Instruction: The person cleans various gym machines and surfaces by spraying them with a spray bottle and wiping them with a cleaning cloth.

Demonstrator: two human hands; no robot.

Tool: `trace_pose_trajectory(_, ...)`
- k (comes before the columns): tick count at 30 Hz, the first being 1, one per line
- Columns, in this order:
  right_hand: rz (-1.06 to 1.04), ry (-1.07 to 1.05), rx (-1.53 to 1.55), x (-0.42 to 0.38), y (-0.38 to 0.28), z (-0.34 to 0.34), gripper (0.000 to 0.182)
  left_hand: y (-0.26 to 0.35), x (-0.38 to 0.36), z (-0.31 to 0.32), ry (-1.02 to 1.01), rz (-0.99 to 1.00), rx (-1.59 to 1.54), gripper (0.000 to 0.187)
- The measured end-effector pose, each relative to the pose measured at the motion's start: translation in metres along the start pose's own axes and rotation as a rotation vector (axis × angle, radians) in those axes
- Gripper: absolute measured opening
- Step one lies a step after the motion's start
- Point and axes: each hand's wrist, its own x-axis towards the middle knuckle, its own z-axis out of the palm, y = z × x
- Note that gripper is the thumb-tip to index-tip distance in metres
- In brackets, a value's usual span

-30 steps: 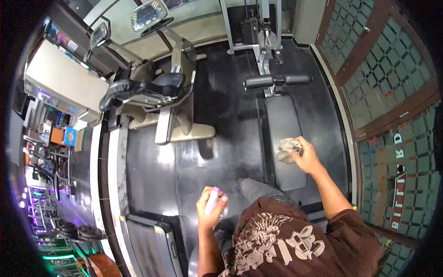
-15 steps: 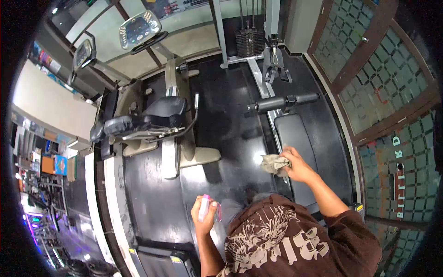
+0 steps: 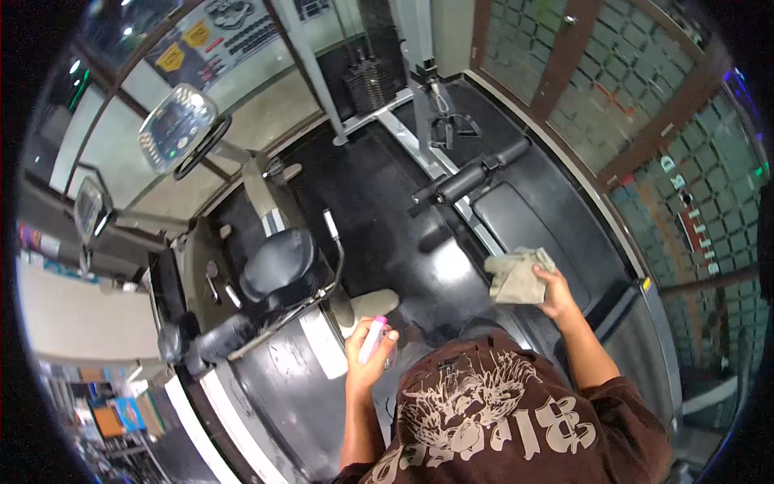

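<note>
My left hand (image 3: 360, 365) is wrapped round a small, pale bottle (image 3: 370, 342) with a pink cap, held upright in front of my chest. A thin loop hangs beside the bottle. Over on the right, my right hand (image 3: 556, 297) grips a greyish-beige cloth (image 3: 518, 279) by its edge, thumb on top. The cloth hangs partly unfolded above the floor, near the lower end of a black padded bench (image 3: 516, 218). Neither hand touches any of the machines.
An exercise bike with a black seat (image 3: 282, 262) and a console (image 3: 176, 129) stands to the left. Ahead is a cable machine with a weight stack (image 3: 371, 83) and a foam roller (image 3: 476, 181). Brown-framed glass doors (image 3: 621, 81) line the right side.
My view has turned, so the machines appear shifted and tilted. The cloth, bunched up before, is now more spread out in my right hand. My left hand keeps hold of the bottle.
</note>
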Motion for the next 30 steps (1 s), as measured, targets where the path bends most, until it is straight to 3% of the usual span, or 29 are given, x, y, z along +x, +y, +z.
trace_pose_trajectory(3, -0.081, 0.118, 0.044, -0.011, 0.0, -0.012, 0.048, -0.008, 0.033, -0.021, -0.062, 0.012, -0.009, 0.016)
trace_pose_trajectory(6, -0.194, 0.235, -0.103, -0.017, 0.007, -0.038, 0.052, -0.015, 0.061, -0.025, -0.111, -0.044, -0.05, 0.015)
trace_pose_trajectory(11, -0.16, 0.345, 0.015, -0.052, 0.0, -0.033, 0.048, -0.023, 0.101, -0.003, -0.311, -0.081, -0.063, 0.02)
trace_pose_trajectory(16, -0.159, 0.397, 0.023, -0.057, -0.007, -0.043, 0.047, -0.036, 0.126, 0.029, -0.36, -0.093, -0.013, 0.023)
trace_pose_trajectory(23, -0.093, 0.283, -0.014, -0.01, -0.014, -0.073, 0.044, -0.042, 0.145, 0.077, -0.293, -0.107, -0.011, 0.019)
trace_pose_trajectory(28, -0.082, 0.207, 0.039, 0.049, -0.02, -0.031, 0.046, -0.037, 0.166, 0.078, -0.232, -0.033, 0.019, 0.021)
trace_pose_trajectory(30, -0.032, 0.13, 0.039, 0.071, -0.03, -0.007, 0.051, -0.034, 0.181, 0.075, -0.2, -0.11, -0.029, 0.021)
